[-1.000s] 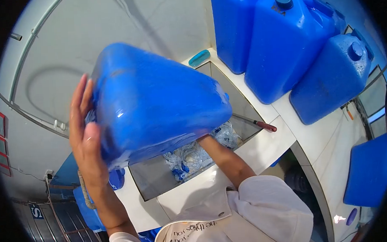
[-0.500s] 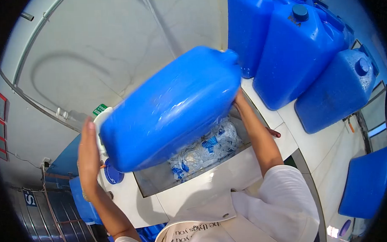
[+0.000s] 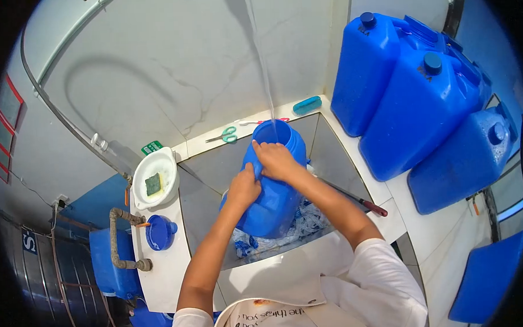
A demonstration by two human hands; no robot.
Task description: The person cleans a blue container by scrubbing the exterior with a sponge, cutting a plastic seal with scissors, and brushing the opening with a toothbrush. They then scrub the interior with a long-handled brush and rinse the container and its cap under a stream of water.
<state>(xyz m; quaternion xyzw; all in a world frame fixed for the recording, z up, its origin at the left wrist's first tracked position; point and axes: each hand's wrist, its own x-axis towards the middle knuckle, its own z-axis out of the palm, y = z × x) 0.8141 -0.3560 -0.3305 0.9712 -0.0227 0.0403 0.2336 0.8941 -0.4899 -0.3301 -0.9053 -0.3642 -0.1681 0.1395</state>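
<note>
A blue plastic water jug point(image 3: 267, 212) with a wide uncapped mouth stands tilted in the tiled sink point(image 3: 202, 191), its mouth turned up and toward the wall. From above, a thin stream of water point(image 3: 265, 77) falls into the mouth. My left hand point(image 3: 244, 188) is closed on the jug's upper left side, thumb up. Just below the rim, my right hand point(image 3: 276, 161) grips the jug's top, partly covering the handle area. Under the jug lies a heap of clear and blue plastic wrappers point(image 3: 301, 222), partly hidden by it.
Large blue jerrycans point(image 3: 418, 117) line the right counter. On the back ledge lie scissors point(image 3: 226, 136) and a teal brush point(image 3: 307, 105). At left are a white basin point(image 3: 168, 172) holding a sponge point(image 3: 153, 184), a blue lid point(image 3: 159, 233) and a pipe point(image 3: 115, 238). A red-handled tool point(image 3: 373, 208) crosses the sink's right edge.
The jug has come down from a sideways hold above the sink and turned mouth up under the water. My left hand has moved from its base to its upper side.
</note>
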